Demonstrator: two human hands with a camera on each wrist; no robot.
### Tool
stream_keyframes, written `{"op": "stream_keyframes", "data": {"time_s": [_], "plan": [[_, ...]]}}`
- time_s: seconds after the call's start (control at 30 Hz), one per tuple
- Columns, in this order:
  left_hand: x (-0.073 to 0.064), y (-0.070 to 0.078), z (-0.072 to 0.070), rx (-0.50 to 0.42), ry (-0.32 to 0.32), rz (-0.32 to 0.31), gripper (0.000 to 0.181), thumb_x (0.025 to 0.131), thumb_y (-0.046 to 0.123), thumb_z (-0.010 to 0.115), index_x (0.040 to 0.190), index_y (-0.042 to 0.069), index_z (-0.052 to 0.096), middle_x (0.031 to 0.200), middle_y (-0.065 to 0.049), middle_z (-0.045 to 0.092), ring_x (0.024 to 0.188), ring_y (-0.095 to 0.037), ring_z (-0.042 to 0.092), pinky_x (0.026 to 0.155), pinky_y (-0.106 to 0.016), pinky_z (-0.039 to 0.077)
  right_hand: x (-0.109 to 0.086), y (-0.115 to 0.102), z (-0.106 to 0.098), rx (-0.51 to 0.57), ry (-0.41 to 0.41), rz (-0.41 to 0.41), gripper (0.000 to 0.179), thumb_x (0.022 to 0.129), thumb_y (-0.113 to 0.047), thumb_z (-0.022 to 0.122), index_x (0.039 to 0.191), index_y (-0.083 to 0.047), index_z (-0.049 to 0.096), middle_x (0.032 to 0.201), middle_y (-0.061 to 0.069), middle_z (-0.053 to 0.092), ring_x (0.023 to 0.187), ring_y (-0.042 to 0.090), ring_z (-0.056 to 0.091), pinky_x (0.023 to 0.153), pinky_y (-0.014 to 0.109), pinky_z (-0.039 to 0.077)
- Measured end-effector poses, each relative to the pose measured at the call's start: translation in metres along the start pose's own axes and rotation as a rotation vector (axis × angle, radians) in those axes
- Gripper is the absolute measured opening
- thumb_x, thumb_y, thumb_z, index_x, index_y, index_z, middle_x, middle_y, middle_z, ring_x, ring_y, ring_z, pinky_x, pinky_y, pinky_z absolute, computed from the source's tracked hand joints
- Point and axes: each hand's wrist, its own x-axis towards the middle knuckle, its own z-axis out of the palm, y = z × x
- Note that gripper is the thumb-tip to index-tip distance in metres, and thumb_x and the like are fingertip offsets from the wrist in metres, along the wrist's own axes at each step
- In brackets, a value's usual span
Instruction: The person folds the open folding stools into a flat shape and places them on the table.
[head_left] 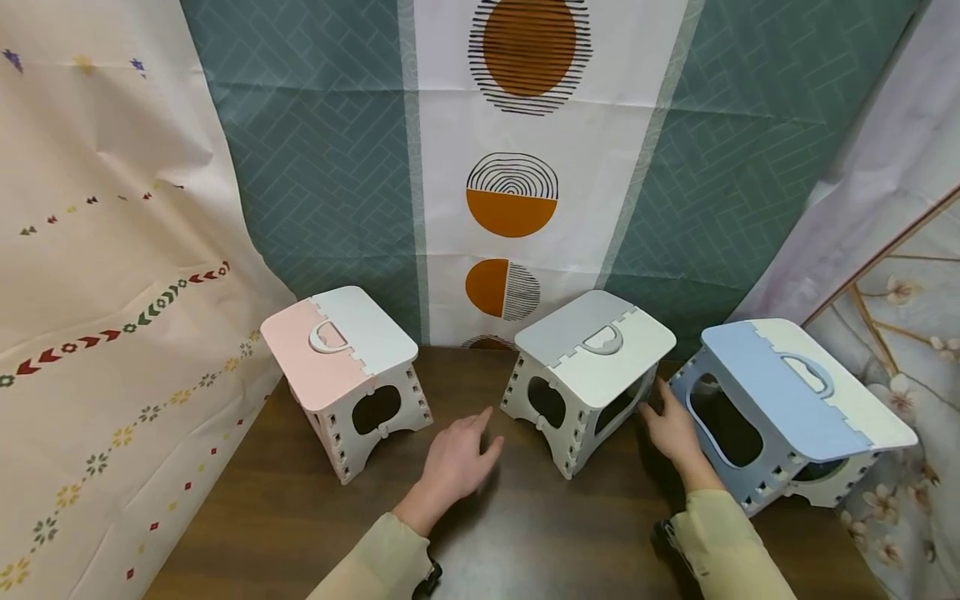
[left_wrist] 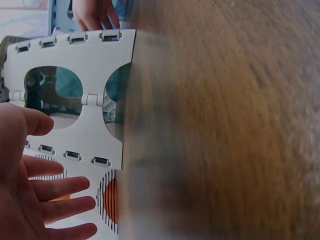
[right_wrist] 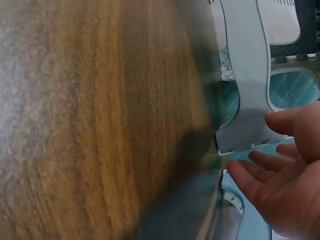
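A folding step stool with a grey and white top [head_left: 596,346] stands on the brown table between my two hands. To its left my left hand [head_left: 456,460] has its fingers extended and apart; in the left wrist view the palm [left_wrist: 20,195] faces the stool's white end panel [left_wrist: 60,50], with nothing held. My right hand [head_left: 672,429] reaches into the gap between this stool and a blue and white stool [head_left: 798,392]. The right wrist view shows its thumb [right_wrist: 285,122] overlapping the grey stool's leg [right_wrist: 247,75], fingers loosely extended.
A pink and white folding stool [head_left: 341,346] stands at the left of the wood-grain table [head_left: 525,533]. Behind hangs a green and white patterned cloth [head_left: 337,150]. A floral cream cloth [head_left: 135,333] borders the left side, and a blossom-print cloth [head_left: 907,483] the right.
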Motion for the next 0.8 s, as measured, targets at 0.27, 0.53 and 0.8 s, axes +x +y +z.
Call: {"op": "stream_keyframes", "data": {"time_s": [0.27, 0.53, 0.8], "plan": [[0.0013, 0.0028, 0.0003, -0.028, 0.022, 0.006, 0.052, 0.106, 0.036, 0.066, 0.149, 0.006, 0.062, 0.138, -0.013, 0.07, 0.121, -0.031, 0.07, 0.093, -0.05, 0.058, 0.0072, -0.0002, 0.0016, 0.107, -0.024, 0.042, 0.065, 0.115, -0.017, 0.043, 0.169, 0.004, 0.011, 0.168, 0.036, 0.025, 0.155, 0.051, 0.024, 0.123, 0.063, 0.024], [0.001, 0.0031, 0.0001, -0.042, 0.017, -0.01, 0.052, 0.106, 0.036, 0.066, 0.149, 0.006, 0.063, 0.14, -0.014, 0.069, 0.124, -0.032, 0.068, 0.094, -0.052, 0.058, 0.0084, -0.0003, 0.004, 0.311, -0.056, 0.127, 0.071, 0.118, -0.044, 0.027, 0.171, -0.006, 0.002, 0.174, 0.028, 0.012, 0.158, 0.046, 0.02, 0.123, 0.06, 0.027], [0.0007, 0.0006, -0.0004, -0.064, 0.003, -0.025, 0.051, 0.106, 0.035, 0.066, 0.149, 0.007, 0.063, 0.14, -0.013, 0.069, 0.123, -0.032, 0.069, 0.092, -0.052, 0.058, 0.0069, 0.0002, 0.0008, 0.392, -0.098, 0.098, 0.077, 0.116, -0.048, 0.033, 0.171, -0.007, -0.002, 0.177, 0.023, 0.005, 0.161, 0.042, 0.012, 0.124, 0.062, 0.023]]}}
